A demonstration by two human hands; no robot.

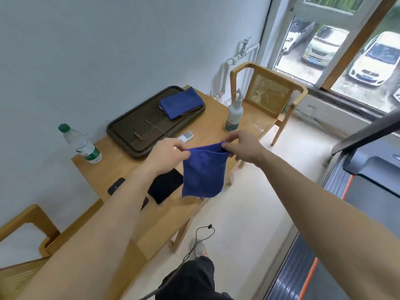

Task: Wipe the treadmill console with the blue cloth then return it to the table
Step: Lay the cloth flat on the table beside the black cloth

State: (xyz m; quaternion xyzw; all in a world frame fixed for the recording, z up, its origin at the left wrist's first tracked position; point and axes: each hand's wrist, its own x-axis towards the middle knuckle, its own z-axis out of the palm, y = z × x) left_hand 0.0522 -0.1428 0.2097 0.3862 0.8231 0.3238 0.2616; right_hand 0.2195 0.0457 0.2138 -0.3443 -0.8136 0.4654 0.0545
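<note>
Blue cloth (203, 172) hangs in the air over the near edge of the wooden table (134, 169), pinched at its top corners by the left hand (167, 155) and the right hand (243, 146), both closed on it. Behind on the table: dark tray (134, 131) holding a second folded blue cloth (181, 102), water bottle (81, 144), spray bottle (234, 113), black phone (165, 188). Treadmill (368, 176) at right, chair (270, 96) beyond the table.

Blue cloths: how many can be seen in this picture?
2. One blue cloth hangs between the left hand and right hand, pinched at its top corners. A folded blue cloth lies on the dark tray on the table.
</note>
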